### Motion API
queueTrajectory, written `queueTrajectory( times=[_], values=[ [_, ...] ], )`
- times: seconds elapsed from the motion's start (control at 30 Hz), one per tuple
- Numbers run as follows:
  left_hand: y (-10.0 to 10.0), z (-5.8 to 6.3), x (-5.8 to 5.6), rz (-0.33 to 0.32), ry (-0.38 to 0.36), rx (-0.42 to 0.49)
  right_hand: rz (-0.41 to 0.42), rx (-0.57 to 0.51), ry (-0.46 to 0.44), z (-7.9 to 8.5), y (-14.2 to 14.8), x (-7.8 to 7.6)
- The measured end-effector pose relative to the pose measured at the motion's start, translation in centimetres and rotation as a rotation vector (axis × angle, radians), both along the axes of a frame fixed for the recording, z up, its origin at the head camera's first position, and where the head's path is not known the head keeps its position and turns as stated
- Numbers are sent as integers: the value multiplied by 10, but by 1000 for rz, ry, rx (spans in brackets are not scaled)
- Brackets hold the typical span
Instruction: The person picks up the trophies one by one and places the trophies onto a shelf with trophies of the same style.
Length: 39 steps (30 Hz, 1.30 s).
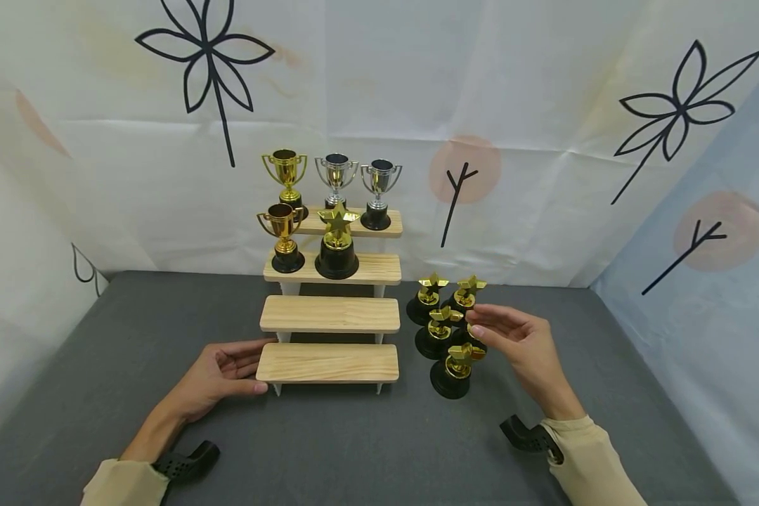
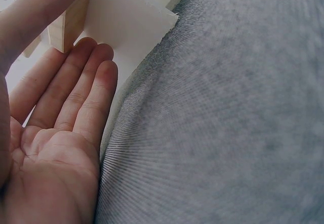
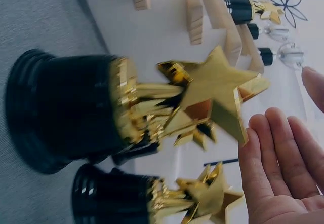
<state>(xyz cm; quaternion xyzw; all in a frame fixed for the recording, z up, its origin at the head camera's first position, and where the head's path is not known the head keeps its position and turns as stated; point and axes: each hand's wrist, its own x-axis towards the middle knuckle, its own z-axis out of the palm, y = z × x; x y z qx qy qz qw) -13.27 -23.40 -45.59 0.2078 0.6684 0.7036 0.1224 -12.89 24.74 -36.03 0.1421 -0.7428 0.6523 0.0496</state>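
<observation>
My left hand [image 1: 218, 376] lies beside the lowest shelf [image 1: 327, 363] of a wooden display stand, its fingers straight. The fingertips reach the shelf's end and the white side panel [image 2: 126, 26] in the left wrist view. My right hand [image 1: 519, 344] hovers at the right side of a cluster of star trophies, thumb and fingers apart. These have gold stars on black round bases, like the front star trophy [image 1: 453, 372]. One rear trophy is partly hidden behind the right fingers. In the right wrist view the straight fingers are close to a gold star [image 3: 215, 97], not around it.
On the top shelf [image 1: 351, 223] stand a gold cup [image 1: 286, 169] and two silver cups. The second shelf [image 1: 379, 268] carries a gold cup [image 1: 283, 223] and a star trophy [image 1: 338, 256]. A patterned white cloth [image 1: 531, 225] rises behind the grey table [image 1: 329, 450].
</observation>
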Motion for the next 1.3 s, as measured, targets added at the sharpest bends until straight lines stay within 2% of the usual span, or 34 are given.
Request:
queueTrajectory(
  times=[0.17,0.47,0.7,0.83,1.03,1.3],
  values=[
    [1,1,0,4,17,-11,19,28,5,-5,6,3],
    [3,4,0,10,20,-31,125,-14,-19,-13,15,2],
    [4,4,-1,9,17,-29,168,-5,-41,-19,21,0],
    [4,4,0,18,14,-37,226,2,-54,-23,24,0],
    [5,5,1,19,13,-43,318,-40,-57,-30,27,-2],
    [3,3,1,20,14,-51,302,-11,-61,-38,27,-4]
  ],
)
